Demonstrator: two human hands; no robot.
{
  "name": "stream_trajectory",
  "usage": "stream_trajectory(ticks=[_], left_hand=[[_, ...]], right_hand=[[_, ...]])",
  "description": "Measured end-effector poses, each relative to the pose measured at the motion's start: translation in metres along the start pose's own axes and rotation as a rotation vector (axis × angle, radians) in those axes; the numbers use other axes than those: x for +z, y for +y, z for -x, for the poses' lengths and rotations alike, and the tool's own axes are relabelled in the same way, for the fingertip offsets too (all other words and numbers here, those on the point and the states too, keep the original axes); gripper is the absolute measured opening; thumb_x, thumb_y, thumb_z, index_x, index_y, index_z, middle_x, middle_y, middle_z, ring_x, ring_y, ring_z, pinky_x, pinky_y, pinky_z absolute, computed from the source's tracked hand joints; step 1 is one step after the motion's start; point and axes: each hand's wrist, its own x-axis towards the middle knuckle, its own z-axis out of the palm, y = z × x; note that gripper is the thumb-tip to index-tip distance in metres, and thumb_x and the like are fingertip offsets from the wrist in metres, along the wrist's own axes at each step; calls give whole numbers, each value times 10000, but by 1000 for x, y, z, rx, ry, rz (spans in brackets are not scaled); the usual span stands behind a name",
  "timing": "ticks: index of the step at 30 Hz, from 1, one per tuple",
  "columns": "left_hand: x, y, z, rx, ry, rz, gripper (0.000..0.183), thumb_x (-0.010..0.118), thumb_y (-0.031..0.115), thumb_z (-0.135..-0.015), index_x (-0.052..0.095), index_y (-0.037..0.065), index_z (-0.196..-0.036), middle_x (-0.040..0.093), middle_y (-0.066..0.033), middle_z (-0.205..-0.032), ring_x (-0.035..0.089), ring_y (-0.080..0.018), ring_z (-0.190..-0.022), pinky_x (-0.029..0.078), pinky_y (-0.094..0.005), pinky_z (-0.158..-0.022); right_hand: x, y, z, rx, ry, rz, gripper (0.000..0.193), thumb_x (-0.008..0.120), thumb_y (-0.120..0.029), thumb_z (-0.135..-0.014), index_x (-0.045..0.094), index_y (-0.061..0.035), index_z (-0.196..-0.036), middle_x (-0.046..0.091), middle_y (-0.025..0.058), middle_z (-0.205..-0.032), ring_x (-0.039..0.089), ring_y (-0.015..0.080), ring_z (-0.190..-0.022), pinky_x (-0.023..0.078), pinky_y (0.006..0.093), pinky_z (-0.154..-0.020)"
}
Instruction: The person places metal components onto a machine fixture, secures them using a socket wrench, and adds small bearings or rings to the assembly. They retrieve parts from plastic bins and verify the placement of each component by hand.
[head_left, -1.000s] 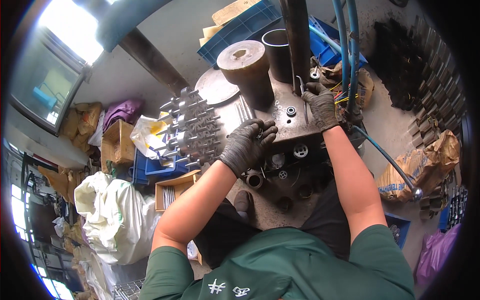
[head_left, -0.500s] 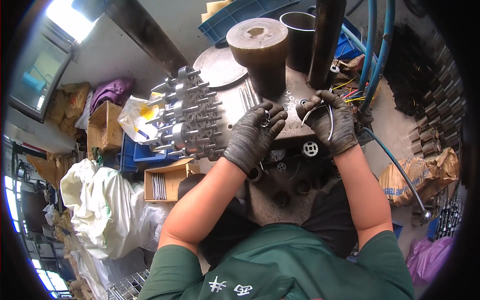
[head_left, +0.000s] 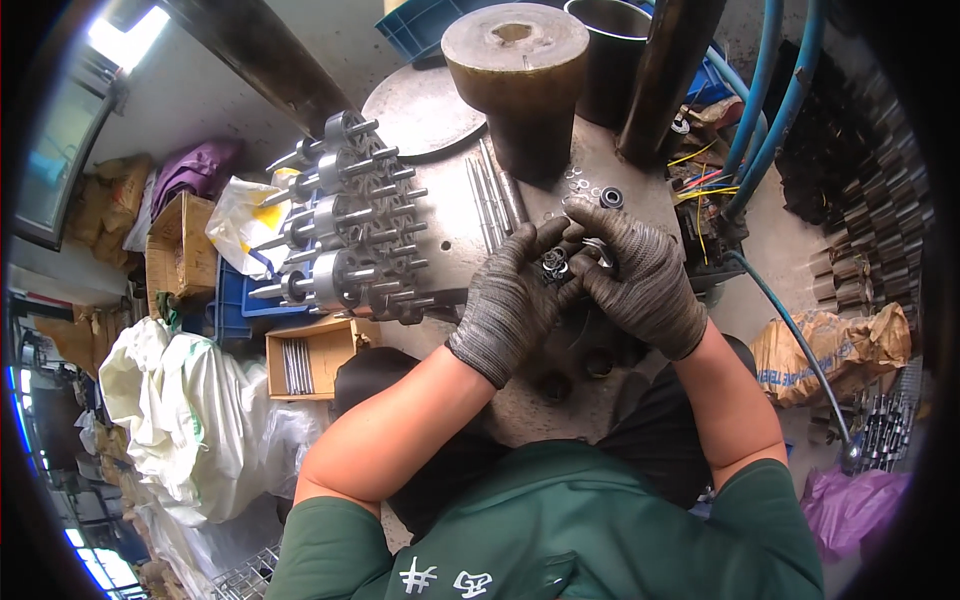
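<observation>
My left gloved hand (head_left: 508, 305) is half curled, palm up, around a small bunch of metal rings (head_left: 553, 264) near its fingertips. Close against it, my right gloved hand (head_left: 648, 285) bends its fingers over a shiny curved metal tool (head_left: 604, 250), seemingly pliers, whose jaws and most of the handles are hidden. The two hands meet at the fingertips over the front edge of the metal machine table (head_left: 445, 215). Just beyond my right hand lie a small round bearing (head_left: 611, 197) and several loose rings (head_left: 582, 184).
Slim steel rods (head_left: 483, 205) lie left of the thick metal post (head_left: 515, 45). Farther left stand stacked round metal parts with shafts (head_left: 335, 205). An open cardboard box (head_left: 345, 345) holds more rods. Blue hoses (head_left: 790, 110) hang at the right.
My hands have come together, the right moving left and down to meet the left. The pliers' handles, plainly seen before, are now mostly covered. The view has shifted slightly.
</observation>
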Motion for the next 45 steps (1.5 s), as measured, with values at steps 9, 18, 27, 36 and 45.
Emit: stream_trajectory(ticks=[9, 18, 27, 36, 45], left_hand=[[6, -15, 4, -60, 170, -7, 332, 534, 363, -1041, 609, 87, -1212, 640, -102, -1158, 614, -253, -1064, 511, -446, -981], [12, -13, 7, -148, 183, 38, 414, 496, 369, -1056, 582, 54, -1311, 635, -114, -1239, 596, -275, -1160, 494, -466, -1041], [13, -8, 2, 12, 130, -117, 253, 534, 172, -1028, 673, 41, -1194, 699, -63, -1053, 654, -178, -916, 547, -274, -749], [0, -12, -1, -23, 81, 17, 256, 589, 149, -999, 661, 9, -1200, 699, -77, -992, 657, -165, -858, 552, -277, -718], [6, -5, 6, 26, 148, -346, 197, 656, 191, -987, 668, 42, -1115, 687, -26, -910, 634, -106, -772, 509, -223, -656]], right_hand=[[3, -4, -6, -101, -106, 193, 412, 679, -37, -856, 638, -47, -1267, 701, 190, -1121, 690, 373, -979, 565, 424, -854], [5, 3, -2, 186, -4, -192, 359, 712, 43, -846, 649, -24, -1193, 698, 81, -975, 684, 138, -871, 564, 283, -787], [3, 3, 1, 378, 79, -649, 303, 692, 47, -908, 615, 6, -1197, 692, 79, -1050, 680, 132, -905, 590, 260, -804], [9, 5, 2, 390, 112, -704, 276, 685, 59, -912, 626, -1, -1174, 683, 76, -1043, 672, 132, -870, 588, 260, -756], [10, 8, 4, 131, 103, -241, 259, 711, 35, -889, 662, -8, -1140, 723, 62, -949, 667, 98, -816, 558, 244, -705]])
